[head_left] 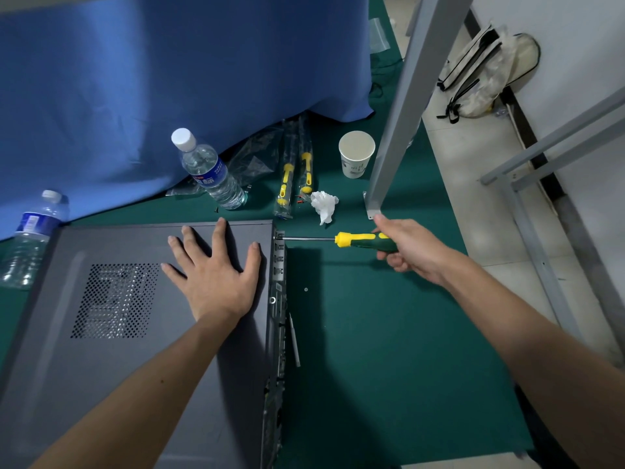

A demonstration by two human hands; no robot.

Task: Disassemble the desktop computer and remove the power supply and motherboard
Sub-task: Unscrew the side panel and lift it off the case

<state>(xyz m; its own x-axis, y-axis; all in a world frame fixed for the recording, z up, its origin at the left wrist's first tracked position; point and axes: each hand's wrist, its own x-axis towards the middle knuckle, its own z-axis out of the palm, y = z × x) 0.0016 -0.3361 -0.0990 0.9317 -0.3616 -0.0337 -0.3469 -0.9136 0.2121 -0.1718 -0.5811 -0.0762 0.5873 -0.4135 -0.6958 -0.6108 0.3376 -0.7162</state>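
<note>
- While the dark grey metal desktop computer case is lying on its side across the near left part of the green-matted desk, the left hand is pressing flat on its side panel with fingers spread, just beside the perforated vent grille.
- The right hand is gripping the handle of a green and yellow screwdriver, fingers curled round it, and is holding the shaft level so the tip is meeting the far end of the case's rear panel, which is facing right.
- A clear plastic water bottle with a white cap and blue label is leaning against the blue cloth near the far edge; water is showing inside, though its level is hard to tell.
- A second clear bottle with a blue label is standing at the left edge, touching the case's far left corner.
- A white paper cup is standing upright toward the far right, beside a grey metal upright post; its contents cannot be seen.
- Two yellow-handled tools in clear plastic sleeves are lying between bottle and cup, with a crumpled white tissue just beside them.
- A small screw is sitting on the mat right of the case.
</note>
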